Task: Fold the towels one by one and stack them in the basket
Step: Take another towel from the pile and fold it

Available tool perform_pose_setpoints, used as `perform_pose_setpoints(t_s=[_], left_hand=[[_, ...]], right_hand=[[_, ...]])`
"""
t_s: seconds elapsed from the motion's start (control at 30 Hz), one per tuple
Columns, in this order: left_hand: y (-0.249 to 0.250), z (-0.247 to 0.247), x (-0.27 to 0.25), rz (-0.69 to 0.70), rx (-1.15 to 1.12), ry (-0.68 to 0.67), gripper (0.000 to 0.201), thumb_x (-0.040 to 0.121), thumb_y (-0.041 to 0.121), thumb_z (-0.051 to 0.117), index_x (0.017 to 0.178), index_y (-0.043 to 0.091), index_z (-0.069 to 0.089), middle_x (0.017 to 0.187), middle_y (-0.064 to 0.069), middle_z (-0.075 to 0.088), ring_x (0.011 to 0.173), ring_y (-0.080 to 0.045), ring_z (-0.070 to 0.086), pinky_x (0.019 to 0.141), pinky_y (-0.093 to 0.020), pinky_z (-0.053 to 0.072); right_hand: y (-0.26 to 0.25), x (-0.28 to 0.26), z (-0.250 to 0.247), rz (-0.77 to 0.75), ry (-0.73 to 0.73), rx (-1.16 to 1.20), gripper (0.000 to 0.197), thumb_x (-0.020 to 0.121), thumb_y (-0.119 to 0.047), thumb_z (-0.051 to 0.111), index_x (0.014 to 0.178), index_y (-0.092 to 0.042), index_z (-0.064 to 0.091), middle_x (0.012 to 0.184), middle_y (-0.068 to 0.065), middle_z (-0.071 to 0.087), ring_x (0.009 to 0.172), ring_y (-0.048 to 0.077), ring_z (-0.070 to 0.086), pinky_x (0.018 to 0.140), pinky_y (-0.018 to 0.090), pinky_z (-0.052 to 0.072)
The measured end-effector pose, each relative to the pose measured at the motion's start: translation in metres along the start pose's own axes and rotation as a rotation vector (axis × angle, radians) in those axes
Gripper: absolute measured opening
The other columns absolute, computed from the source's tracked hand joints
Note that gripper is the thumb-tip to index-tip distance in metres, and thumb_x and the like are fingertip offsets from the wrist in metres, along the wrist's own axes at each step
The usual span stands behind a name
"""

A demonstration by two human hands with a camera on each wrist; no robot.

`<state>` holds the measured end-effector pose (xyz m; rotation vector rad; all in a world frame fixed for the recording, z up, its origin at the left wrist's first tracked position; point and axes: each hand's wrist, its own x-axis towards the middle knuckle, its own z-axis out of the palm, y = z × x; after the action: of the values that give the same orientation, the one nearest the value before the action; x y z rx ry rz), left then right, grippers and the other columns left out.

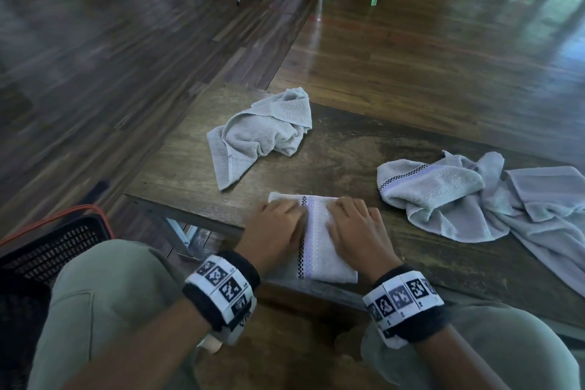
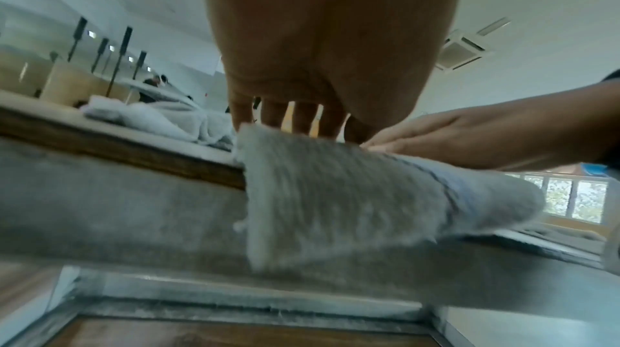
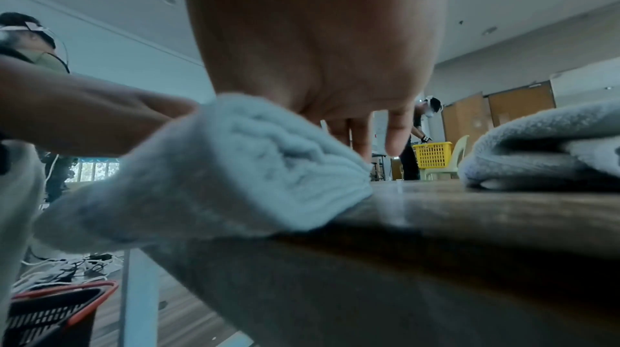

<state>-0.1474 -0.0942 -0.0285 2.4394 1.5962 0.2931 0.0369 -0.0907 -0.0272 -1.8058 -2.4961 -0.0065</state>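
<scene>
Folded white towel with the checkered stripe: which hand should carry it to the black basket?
Left, probably. The black mesh basket with the orange rim sits on the floor at the person's left, nearest the left hand, which already presses the folded white towel beside the right hand.

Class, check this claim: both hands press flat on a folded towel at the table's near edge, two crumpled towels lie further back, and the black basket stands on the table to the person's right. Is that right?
One detail is wrong. The black basket stands on the floor to the person's left, as the head view shows. The rest holds: left hand and right hand press the folded towel; crumpled towels lie further back.
</scene>
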Motion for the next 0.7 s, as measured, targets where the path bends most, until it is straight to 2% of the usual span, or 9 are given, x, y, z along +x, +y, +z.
perform_pose_setpoints(t_s=[0.1,0.17,0.27,0.33,0.43,0.57,0.7], left_hand=[[0.008,0.017,-0.004,-0.041,0.112,-0.084,0.066,0.094,0.046,0.005,0.144,0.014,0.033,0.150,-0.010,0.034,0.140,-0.030,0.027,0.112,-0.045,0.024],[0.007,0.023,0.002,-0.056,0.110,-0.083,0.071,0.091,0.047,0.001,0.146,0.010,0.028,0.153,-0.013,0.027,0.142,-0.034,0.021,0.114,-0.048,0.019],[0.004,0.027,0.012,-0.062,0.113,-0.095,0.073,0.089,0.043,-0.005,0.148,0.009,0.018,0.157,-0.012,0.015,0.144,-0.033,0.008,0.116,-0.048,0.010],[0.001,0.028,0.017,-0.062,0.115,-0.099,0.072,0.088,0.041,-0.007,0.149,0.009,0.014,0.158,-0.011,0.011,0.145,-0.031,0.003,0.117,-0.047,0.007],[-0.004,0.031,0.020,-0.074,0.073,-0.083,0.071,0.088,0.042,-0.007,0.150,0.011,0.012,0.159,-0.006,0.007,0.146,-0.026,-0.001,0.118,-0.046,0.005],[-0.010,0.032,0.015,-0.103,0.029,-0.053,0.068,0.089,0.043,-0.005,0.150,0.017,0.009,0.159,-0.001,0.002,0.146,-0.019,-0.004,0.118,-0.044,0.003],[-0.028,0.025,0.012,-0.224,-0.033,-0.052,0.057,0.098,0.040,0.009,0.151,0.020,0.005,0.159,0.000,-0.003,0.146,-0.019,-0.004,0.116,-0.047,0.000]], right_hand=[[-0.009,-0.011,0.005,0.066,-0.088,0.061,0.067,0.088,-0.051,0.013,0.138,-0.017,0.041,0.143,0.005,0.042,0.129,0.023,0.040,0.099,0.045,0.038],[-0.011,-0.011,0.011,0.097,-0.127,0.097,0.075,0.085,-0.055,0.002,0.145,-0.018,0.028,0.154,0.006,0.024,0.142,0.022,0.022,0.108,0.048,0.028],[-0.009,-0.004,0.020,0.142,-0.176,0.129,0.079,0.081,-0.056,-0.009,0.149,-0.022,0.011,0.159,0.004,0.001,0.146,0.019,0.001,0.115,0.048,0.012],[-0.007,0.001,0.023,0.166,-0.177,0.163,0.075,0.083,-0.056,-0.008,0.149,-0.023,0.006,0.159,0.003,-0.004,0.146,0.018,-0.004,0.115,0.048,0.005],[-0.004,0.005,0.024,0.189,-0.187,0.180,0.060,0.095,-0.049,0.006,0.149,-0.025,0.001,0.158,-0.003,-0.009,0.145,0.015,-0.010,0.115,0.049,-0.003],[0.001,0.004,0.023,0.202,-0.166,0.179,0.055,0.099,-0.043,0.013,0.150,-0.026,0.000,0.158,-0.008,-0.011,0.145,0.013,-0.013,0.116,0.048,-0.005],[0.008,0.002,0.022,0.237,-0.165,0.174,0.054,0.099,-0.041,0.012,0.150,-0.026,-0.002,0.158,-0.007,-0.010,0.144,0.013,-0.014,0.116,0.048,-0.006]])
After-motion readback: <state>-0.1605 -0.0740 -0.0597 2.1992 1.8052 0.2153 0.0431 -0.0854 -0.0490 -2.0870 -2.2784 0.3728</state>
